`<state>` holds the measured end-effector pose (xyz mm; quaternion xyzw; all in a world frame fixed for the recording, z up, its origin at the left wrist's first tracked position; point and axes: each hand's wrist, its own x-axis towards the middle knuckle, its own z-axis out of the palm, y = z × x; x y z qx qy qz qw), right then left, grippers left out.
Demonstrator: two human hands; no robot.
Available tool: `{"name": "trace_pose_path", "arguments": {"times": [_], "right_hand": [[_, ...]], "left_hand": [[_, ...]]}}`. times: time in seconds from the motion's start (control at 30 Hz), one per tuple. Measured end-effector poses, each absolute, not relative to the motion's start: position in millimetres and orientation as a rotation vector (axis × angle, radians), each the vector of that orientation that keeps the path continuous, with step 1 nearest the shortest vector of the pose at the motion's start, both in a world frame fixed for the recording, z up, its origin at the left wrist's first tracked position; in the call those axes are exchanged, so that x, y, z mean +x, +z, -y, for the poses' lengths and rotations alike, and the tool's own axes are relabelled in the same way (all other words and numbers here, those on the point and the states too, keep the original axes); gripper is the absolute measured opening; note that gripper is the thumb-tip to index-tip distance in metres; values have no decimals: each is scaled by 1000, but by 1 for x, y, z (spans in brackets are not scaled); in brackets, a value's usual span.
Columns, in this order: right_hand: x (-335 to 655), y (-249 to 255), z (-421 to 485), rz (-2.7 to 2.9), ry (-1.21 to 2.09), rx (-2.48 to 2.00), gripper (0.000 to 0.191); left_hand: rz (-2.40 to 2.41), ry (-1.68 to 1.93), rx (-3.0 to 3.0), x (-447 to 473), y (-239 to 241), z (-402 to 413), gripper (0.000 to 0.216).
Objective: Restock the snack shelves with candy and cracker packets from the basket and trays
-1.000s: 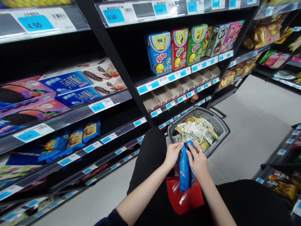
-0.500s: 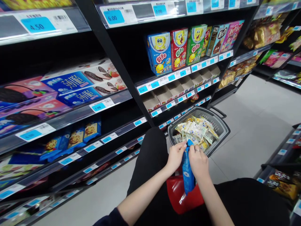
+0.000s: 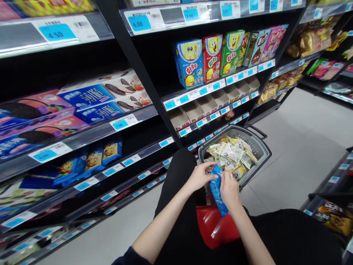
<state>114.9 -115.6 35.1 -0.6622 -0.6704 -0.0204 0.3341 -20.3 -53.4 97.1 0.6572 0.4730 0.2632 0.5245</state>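
Observation:
A long blue snack packet (image 3: 216,191) hangs at a slant between my hands, its upper end against my fingers. My left hand (image 3: 200,177) holds the top left edge, thumb on the wrapper and index finger curled near the top. My right hand (image 3: 230,189), with a ring on one finger, grips the upper right side and covers part of it. Just beyond my hands stands a grey basket (image 3: 264,162) full of small pale yellow-and-white packets (image 3: 231,152). Under the blue packet's lower end is a red plastic object (image 3: 217,230), partly hidden by my right forearm.
Shelves with price tags line the left, bearing biscuit boxes (image 3: 91,95), blue cookie packs (image 3: 93,160) and cartoon snack boxes (image 3: 190,62). Another low shelf with bagged snacks (image 3: 335,219) stands at the right. Grey tiled floor (image 3: 298,136) lies between. My knees flank the red object.
The blue packet has tilted, its top leaning left and now showing wider. My left hand has shifted left and its fingers have parted somewhat. The view has moved slightly.

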Motion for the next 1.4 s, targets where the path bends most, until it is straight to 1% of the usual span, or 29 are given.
{"name": "trace_pose_path", "arguments": {"times": [0.03,0.13,0.27,0.4,0.57,0.77,0.9,1.07,1.27,1.4], "right_hand": [[111,35,116,1755,-22,-1696,33],[100,37,118,1785,80,-1588,34],[87,39,125,1865,219,-1430,30],[80,36,135,1979,312,-1263,22],[73,29,138,2038,382,-1230,27],[52,50,141,2121,438,-1233,28],[48,57,142,2248,378,-1186,28],[69,54,142,2405,183,-1158,20],[86,49,143,2428,-56,-1232,27],[84,45,145,2395,-176,-1269,36]], "left_hand": [[-1128,619,1615,-24,100,55,28],[-1151,609,1732,-35,107,63,7],[-1258,611,1800,-59,107,81,10],[-1391,682,1645,-93,107,96,6],[-1439,720,1541,-124,118,110,10],[-1480,717,1524,-153,132,123,22],[-1492,707,1414,-169,131,128,28],[-1549,805,1193,-178,123,132,36],[-1564,855,1170,-188,126,132,42],[-1581,893,1172,-193,128,135,42]]}}
